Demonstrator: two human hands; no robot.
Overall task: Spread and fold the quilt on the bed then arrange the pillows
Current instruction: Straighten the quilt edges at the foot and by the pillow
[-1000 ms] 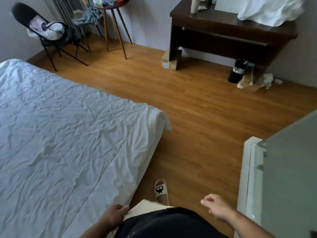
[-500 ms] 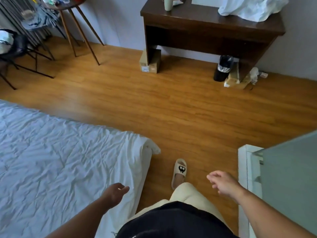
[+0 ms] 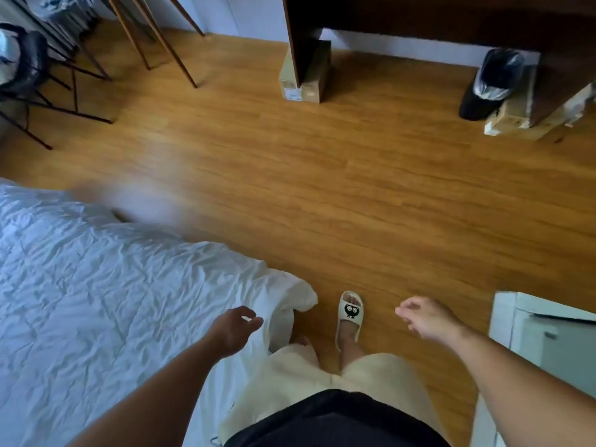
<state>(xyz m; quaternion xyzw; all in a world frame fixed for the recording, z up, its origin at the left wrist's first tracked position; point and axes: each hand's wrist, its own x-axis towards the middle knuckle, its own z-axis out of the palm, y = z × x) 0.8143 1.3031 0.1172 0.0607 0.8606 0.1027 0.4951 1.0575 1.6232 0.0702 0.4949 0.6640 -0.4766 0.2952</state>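
Soft, even daylight, kinda dim overall, no hard shadows anywhere. The glossy orange-brown wooden floor (image 3: 322, 188) catches a pale hazy glare patch on the left side, just past the edge of the crinkled white quilt (image 3: 96, 301), which reads a bit bluish. Under the dark brown wooden desk (image 3: 303, 37) it goes almost black. Wide-angle lens bends lines at the borders, and both hands look slightly motion-smeared.

Single head-worn wide-angle view, steeply downward from standing height onto quilt (image 3: 96, 301) corner and floor (image 3: 322, 188).
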